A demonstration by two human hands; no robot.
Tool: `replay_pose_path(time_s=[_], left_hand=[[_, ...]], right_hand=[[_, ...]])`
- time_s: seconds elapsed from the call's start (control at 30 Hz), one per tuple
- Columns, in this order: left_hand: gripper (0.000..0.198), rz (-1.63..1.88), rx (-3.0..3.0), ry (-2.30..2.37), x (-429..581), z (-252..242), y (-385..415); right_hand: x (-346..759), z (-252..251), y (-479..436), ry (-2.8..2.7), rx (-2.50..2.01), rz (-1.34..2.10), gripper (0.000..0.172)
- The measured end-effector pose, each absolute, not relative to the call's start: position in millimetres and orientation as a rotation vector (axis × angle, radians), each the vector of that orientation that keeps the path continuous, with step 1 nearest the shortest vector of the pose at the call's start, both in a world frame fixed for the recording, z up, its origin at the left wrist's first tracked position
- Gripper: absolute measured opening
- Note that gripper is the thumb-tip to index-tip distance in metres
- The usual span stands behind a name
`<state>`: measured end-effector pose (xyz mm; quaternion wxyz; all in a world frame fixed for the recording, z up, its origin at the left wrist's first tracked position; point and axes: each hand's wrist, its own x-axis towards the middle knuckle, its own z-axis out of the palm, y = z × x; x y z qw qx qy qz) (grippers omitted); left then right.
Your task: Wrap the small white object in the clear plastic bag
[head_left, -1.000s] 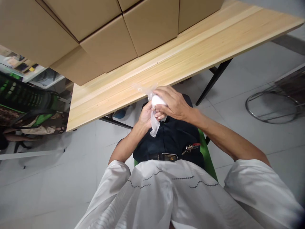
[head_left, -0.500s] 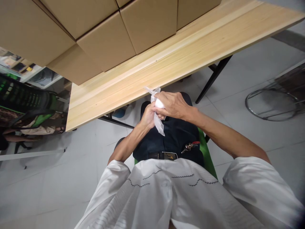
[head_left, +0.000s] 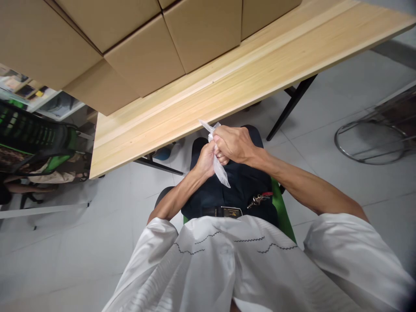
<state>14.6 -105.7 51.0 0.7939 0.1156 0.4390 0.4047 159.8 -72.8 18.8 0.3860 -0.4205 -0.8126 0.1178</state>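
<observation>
Above my lap, just off the table's front edge, both hands meet around a crumpled, translucent white plastic bag (head_left: 221, 172). My left hand (head_left: 207, 159) is closed on it from the left. From the right, my right hand (head_left: 234, 142) grips it in a fist, its knuckles upward. One thin end of the bag sticks out past the fingers toward the table; another hangs down over my dark trousers. Whatever part lies inside the fists is hidden.
Several cardboard boxes (head_left: 146, 56) stand stacked on the wooden table (head_left: 208, 97). Black table legs (head_left: 289, 110) reach down to the tiled floor. A round metal stool base (head_left: 370, 162) is at right. At left, a person sits near a green and black chair (head_left: 35, 134).
My right fist has closed further, covering the white bulge that showed between the hands. The bag's lower end has swung slightly to the right.
</observation>
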Motion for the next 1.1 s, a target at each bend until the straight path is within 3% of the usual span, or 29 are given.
replay_pose_path(time_s=[0.23,0.37,0.83,1.1], left_hand=[[0.076,0.793,0.202,0.876,10.7,64.5,-106.6],[0.075,0.782,0.165,0.844,9.2,63.6,-107.4],[0.076,0.799,0.113,0.821,5.2,66.9,-111.6],[0.078,0.923,0.136,0.816,-4.1,79.7,-108.7]], right_hand=[[162.6,20.5,-73.5,-1.801,-0.906,0.554,0.069],[161.7,21.2,-73.4,-1.724,-0.808,0.608,0.076],[157.0,24.2,-72.3,-1.504,-0.797,0.786,0.081],[161.0,17.8,-59.9,-1.338,-0.785,0.936,0.070]])
